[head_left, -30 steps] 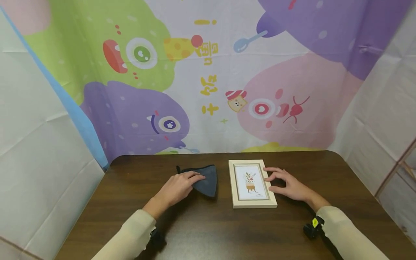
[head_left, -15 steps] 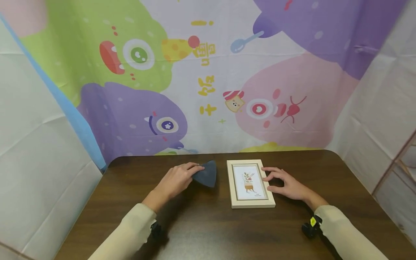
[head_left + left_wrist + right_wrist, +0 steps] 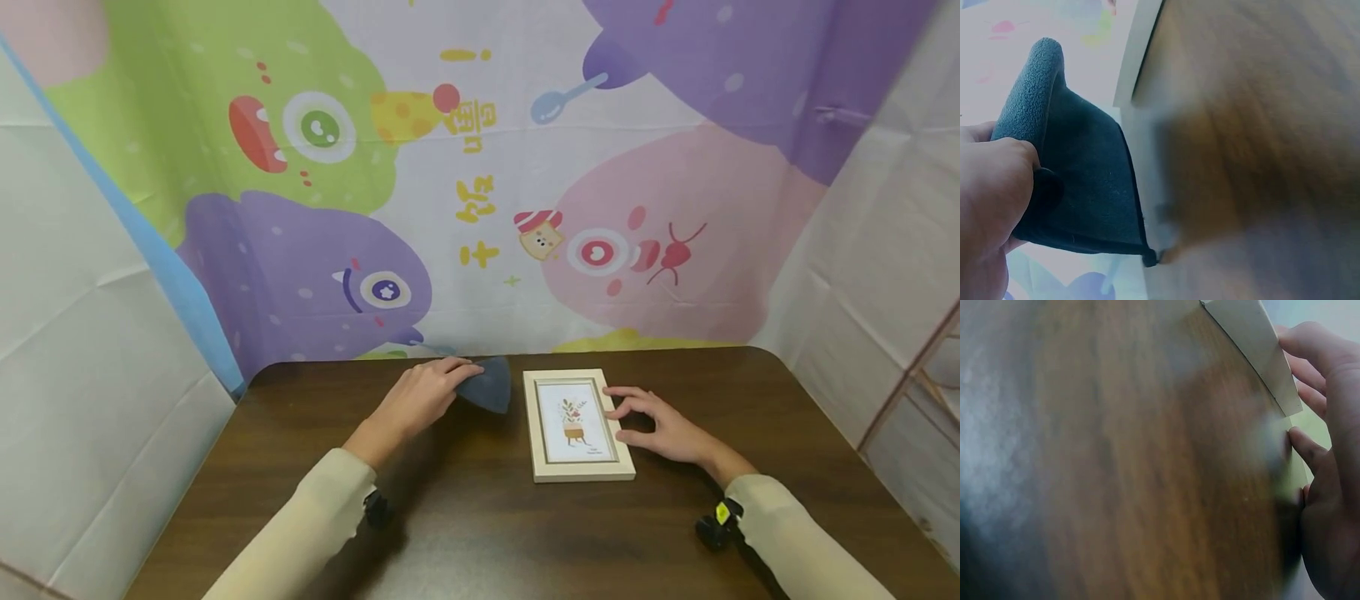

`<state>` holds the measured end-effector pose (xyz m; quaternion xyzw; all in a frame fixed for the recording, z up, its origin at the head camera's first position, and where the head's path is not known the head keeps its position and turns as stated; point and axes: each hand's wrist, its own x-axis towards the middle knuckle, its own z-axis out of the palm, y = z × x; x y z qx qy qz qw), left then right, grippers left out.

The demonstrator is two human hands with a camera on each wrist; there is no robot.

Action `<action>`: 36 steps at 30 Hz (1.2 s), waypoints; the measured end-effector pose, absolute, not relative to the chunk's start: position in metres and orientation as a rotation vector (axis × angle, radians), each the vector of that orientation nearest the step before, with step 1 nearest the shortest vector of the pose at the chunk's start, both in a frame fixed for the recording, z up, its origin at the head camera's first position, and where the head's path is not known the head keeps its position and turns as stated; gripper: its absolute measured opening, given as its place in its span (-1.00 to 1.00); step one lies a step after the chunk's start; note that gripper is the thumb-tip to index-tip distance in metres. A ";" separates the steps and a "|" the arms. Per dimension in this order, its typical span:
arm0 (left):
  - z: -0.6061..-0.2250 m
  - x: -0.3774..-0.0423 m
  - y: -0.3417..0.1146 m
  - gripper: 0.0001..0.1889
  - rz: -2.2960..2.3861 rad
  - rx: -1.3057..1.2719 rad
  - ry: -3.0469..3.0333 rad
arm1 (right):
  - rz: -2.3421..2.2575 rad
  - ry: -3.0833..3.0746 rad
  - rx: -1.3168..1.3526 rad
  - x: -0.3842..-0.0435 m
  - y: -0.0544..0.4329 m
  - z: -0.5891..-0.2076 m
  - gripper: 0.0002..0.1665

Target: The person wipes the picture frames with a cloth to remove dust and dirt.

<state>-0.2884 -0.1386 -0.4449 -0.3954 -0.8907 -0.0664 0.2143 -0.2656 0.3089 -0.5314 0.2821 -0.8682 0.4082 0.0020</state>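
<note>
My left hand point(image 3: 426, 398) grips a folded dark blue-grey cloth point(image 3: 487, 387) above the back of the table, left of the picture frame. In the left wrist view the cloth point(image 3: 1088, 169) hangs from the fingers, with dark edging and a small tab at one corner. A cream picture frame point(image 3: 528, 425) lies face up, showing a drawing of a potted plant. Against its right edge rest the fingertips of my right hand point(image 3: 667, 425), the fingers spread and gently bent. The right wrist view shows them along the frame's side point(image 3: 1260, 356).
Both things are on or over a dark brown wooden table point(image 3: 465, 525) with rounded back corners. A cartoon-printed curtain point(image 3: 480, 317) hangs right behind it, and pale sheets point(image 3: 97, 333) hang on either side.
My left hand has lifted the cloth from the table and moved it back and slightly right toward the picture frame. The right hand and the frame have stayed in place.
</note>
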 end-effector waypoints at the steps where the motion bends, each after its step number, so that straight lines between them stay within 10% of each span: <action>1: -0.443 -0.290 -0.137 -0.45 -0.178 -1.096 -2.473 | 1.282 -2.721 0.888 -0.266 0.309 -0.531 -0.78; 36: -0.451 -0.316 -0.089 -0.50 -0.230 -1.077 -2.575 | 1.297 -2.703 0.903 -0.264 0.308 -0.531 -0.75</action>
